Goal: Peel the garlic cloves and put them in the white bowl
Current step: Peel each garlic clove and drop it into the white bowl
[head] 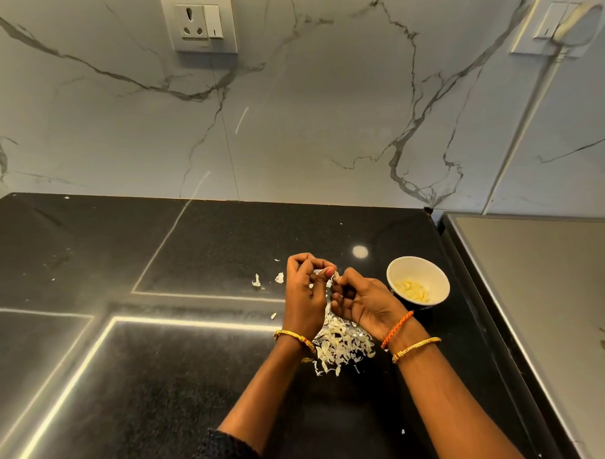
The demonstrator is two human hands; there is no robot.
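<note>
Hands met above the black counter [186, 379], towards its right edge and about midway between the back edge and the near one. The left hand [304, 291] had its fingers curled in, its grip pinching a garlic clove [335, 275] at the fingertips. The right hand [358, 300] faced it with curled fingers too, thumb and forefinger pinched on the same clove from the other side; most of the clove was hidden by the fingers, so how much skin was on it I cannot tell.

Below the wrists, a heap of pale garlic skins [341, 344] lay on the counter, partly covered by the hands. A few loose scraps of skin [256, 281] lay just left of the left hand.

The white bowl [417, 282] stood on the counter near its right edge, just right of the right hand and apart from it. Peeled garlic cloves [412, 290] lay in its bottom.

Each wrist wore a gold bangle [295, 339], and the right one also carried an orange thread band [397, 328]. A marble wall [315, 126] rose from the counter's back edge with a socket [198, 18] high on it. A grey steel surface [539, 289] adjoined the counter's right edge.
</note>
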